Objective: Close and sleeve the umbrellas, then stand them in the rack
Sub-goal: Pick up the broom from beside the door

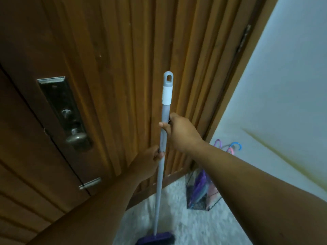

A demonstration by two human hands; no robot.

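Observation:
A grey broom pole [165, 106] with a white band and a hanging loop at its top stands nearly upright in front of the wooden door. Its purple brush head [155, 239] rests on the floor at the bottom edge. My right hand [180, 131] grips the pole high up. My left hand [148, 161] grips it lower down. To the right, a wire umbrella rack [210, 206] stands in the corner with several sleeved umbrellas [200, 186] in it. Their curved handles [235, 145], purple, pink and blue, lean on the white wall.
A brown wooden door [106, 68] fills the left and centre, with a metal lock plate and round knob [76, 137] and a slide bolt [90, 183] lower down. A white wall [283, 85] is on the right. The floor [177, 218] is pale and speckled.

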